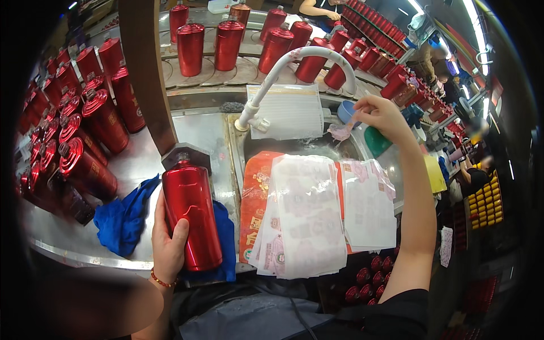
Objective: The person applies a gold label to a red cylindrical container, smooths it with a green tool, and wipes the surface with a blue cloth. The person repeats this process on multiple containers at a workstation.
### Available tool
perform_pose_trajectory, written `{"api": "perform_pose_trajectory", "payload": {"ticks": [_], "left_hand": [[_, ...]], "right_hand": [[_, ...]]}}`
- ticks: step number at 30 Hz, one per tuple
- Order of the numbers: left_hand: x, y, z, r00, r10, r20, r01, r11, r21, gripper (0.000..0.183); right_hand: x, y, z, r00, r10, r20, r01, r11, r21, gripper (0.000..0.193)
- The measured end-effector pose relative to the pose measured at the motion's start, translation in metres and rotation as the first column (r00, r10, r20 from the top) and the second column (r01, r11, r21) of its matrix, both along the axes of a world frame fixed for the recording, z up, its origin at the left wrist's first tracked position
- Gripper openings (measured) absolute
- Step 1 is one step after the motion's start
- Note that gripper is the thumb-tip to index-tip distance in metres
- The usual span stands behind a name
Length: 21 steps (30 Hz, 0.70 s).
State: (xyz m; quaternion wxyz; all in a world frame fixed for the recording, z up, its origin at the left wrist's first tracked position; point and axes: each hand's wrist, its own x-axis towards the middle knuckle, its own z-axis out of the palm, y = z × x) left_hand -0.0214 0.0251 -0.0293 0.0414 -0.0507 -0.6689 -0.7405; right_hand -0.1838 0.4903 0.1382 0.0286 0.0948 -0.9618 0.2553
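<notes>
My left hand (pixel 171 235) is wrapped round a shiny red bottle (pixel 191 218), tilted slightly, its neck pointing away from me. Under and beside the bottle lies a blue cloth (pixel 225 241). My right hand (pixel 385 116) is raised over the far right of the sink, its fingers pinching a thin, wet, pinkish decal film (pixel 341 131) that hangs down. Below it is the sink basin (pixel 354 148). Sheets of printed decals on white backing paper (pixel 310 215) lie in front of me, partly over a red printed bag (pixel 256 192).
A white curved faucet (pixel 266 85) arches over the sink, near a blue bowl (pixel 345 110) and a green object (pixel 377 141). Red bottles (pixel 93 119) crowd the left table. More bottles (pixel 229 45) stand on a conveyor behind a brown post (pixel 144 73). A co-worker (pixel 320 8) is beyond.
</notes>
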Motion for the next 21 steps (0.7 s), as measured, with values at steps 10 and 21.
{"api": "perform_pose_trajectory", "payload": {"ticks": [10,21], "left_hand": [[0.001,-0.002,-0.001,1.000,0.011,-0.022,-0.012,0.999,-0.045,0.074],[0.001,-0.009,-0.017,0.920,0.212,-0.331,-0.352,0.818,-0.455,0.073]], "right_hand": [[0.095,-0.032,0.054,0.998,-0.007,0.055,0.009,0.999,-0.041,0.035],[0.215,-0.045,0.064,0.999,0.044,-0.007,-0.044,0.997,-0.060,0.034]]}}
